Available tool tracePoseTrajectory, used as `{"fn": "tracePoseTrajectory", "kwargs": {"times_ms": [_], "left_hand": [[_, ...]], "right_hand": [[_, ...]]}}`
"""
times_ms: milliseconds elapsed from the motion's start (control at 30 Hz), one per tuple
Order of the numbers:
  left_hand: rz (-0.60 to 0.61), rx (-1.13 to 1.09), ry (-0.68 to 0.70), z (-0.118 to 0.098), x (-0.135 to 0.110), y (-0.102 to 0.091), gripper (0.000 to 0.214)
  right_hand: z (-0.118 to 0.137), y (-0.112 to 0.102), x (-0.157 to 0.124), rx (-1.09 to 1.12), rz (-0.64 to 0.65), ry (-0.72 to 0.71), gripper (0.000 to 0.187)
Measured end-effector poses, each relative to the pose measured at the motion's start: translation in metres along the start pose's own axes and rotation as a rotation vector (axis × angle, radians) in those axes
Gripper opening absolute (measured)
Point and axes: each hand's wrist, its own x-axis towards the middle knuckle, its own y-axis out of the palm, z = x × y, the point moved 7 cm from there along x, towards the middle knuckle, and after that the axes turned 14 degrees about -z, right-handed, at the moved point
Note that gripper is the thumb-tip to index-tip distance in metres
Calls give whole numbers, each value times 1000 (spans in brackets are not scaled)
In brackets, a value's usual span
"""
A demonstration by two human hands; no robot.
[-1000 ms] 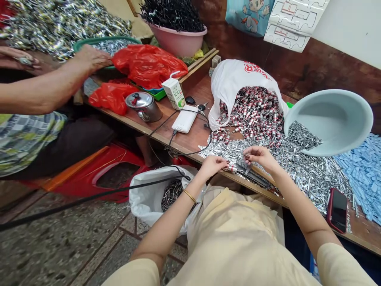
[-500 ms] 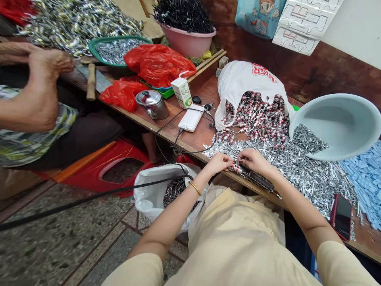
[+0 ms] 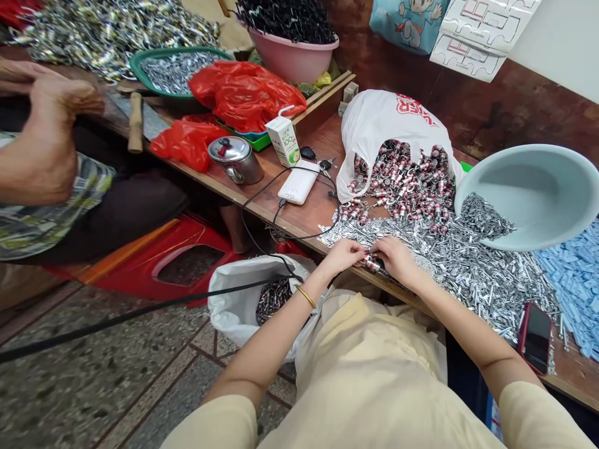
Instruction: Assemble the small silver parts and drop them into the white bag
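At the table's front edge my left hand [image 3: 345, 255] and my right hand [image 3: 397, 259] meet fingertip to fingertip, both closed in a pinch. A small red-and-silver cylindrical piece [image 3: 372, 263] shows just under the fingertips, by the left fingers. What the right fingers pinch is too small to make out. A dark elongated object lies along the edge under my right hand, which mostly hides it. Just beyond the hands spreads a pile of small silver metal parts [image 3: 486, 274]. Similar red-and-silver pieces [image 3: 397, 181] spill from a white plastic bag [image 3: 374, 115].
A grey basin [image 3: 538, 187] tilts at the right, near light-blue parts [image 3: 573, 280] and a phone [image 3: 535, 337]. Left stand a white power bank [image 3: 299, 183] with a cable, a drink carton [image 3: 283, 142] and a metal cup [image 3: 238, 162]. A white sack [image 3: 229, 305] sits below; another person's arm [image 3: 51, 137] is far left.
My right hand has shifted slightly left and closer to the left fingertips, now covering more of the dark object. My left hand stays nearly still. The view has moved a little.
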Motion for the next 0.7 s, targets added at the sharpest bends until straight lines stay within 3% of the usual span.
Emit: {"fn": "tracePoseTrajectory", "kwargs": {"times_ms": [133, 500, 700], "left_hand": [[59, -48, -93, 5, -1, 6, 12], [71, -123, -138, 0, -3, 8, 12], [90, -174, -158, -1, -4, 5, 12]], "right_hand": [[-5, 0, -3, 48, -39, 110, 29], [11, 1, 20, -191, 298, 78, 25], [15, -3, 22, -206, 329, 102, 29]]}}
